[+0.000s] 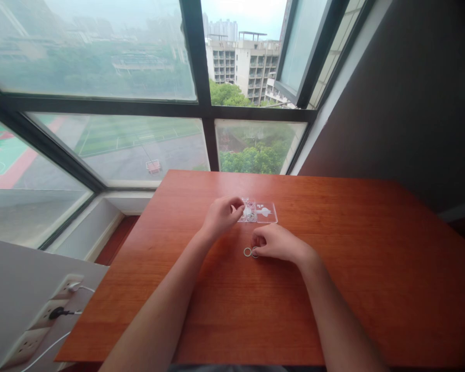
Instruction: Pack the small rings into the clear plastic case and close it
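Observation:
On the wooden table (220, 305) lies a clear plastic case (273, 219), its lid folded open to the right, with a white printed shape on the lid. Several small rings lie in the case's left half. My left hand (221, 216) is over that half's left edge, thumb and forefinger pinched together; what is between them, if anything, is too small to make out. Closer to me, my right hand (276, 243) has its fingertips closed on a pale ring (254, 254) at the tabletop, partly hidden by the fingers. Another pale ring (247, 252) lies flat just left of it.
Windows (207, 111) stand behind the table, with one pane (302, 51) swung open at the upper right. A dark wall (403, 113) runs along the right. At lower left, wall sockets (46, 312) hold a white plug and a black plug with cables.

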`<act>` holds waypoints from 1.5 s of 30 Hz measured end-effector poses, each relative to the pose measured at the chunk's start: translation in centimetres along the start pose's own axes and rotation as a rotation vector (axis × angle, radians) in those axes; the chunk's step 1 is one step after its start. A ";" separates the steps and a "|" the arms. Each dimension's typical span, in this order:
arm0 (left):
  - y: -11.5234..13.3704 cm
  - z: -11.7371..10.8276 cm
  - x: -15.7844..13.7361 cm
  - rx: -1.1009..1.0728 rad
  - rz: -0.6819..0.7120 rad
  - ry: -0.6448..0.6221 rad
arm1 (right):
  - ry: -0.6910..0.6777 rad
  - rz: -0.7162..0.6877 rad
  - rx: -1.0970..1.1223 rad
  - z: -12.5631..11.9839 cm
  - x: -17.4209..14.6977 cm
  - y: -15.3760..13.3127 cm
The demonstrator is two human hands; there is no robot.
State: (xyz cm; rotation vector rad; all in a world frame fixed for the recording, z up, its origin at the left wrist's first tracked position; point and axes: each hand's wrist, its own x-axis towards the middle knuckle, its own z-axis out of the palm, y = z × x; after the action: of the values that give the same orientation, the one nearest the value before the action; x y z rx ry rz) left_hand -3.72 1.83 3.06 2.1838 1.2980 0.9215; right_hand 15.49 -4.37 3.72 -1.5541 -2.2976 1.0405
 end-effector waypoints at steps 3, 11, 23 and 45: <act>0.0 0.0 0.0 -0.003 -0.002 -0.004 | 0.064 -0.028 -0.064 0.7 0.5 -0.3; 0.0 0.1 0.0 0.000 0.003 -0.013 | 0.246 0.048 -0.172 1.0 1.0 -0.5; 0.0 0.1 -0.1 0.021 0.008 -0.036 | 0.207 0.077 -0.093 0.0 0.7 0.0; 1.2 1.6 -0.4 -0.222 0.038 -0.177 | 0.580 -0.063 0.116 -0.3 1.3 0.7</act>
State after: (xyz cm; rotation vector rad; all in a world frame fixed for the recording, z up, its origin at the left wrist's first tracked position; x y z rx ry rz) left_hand -2.00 0.89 2.64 2.0702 1.0240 0.8229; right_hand 15.65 -2.98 3.22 -1.4797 -1.8405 0.5875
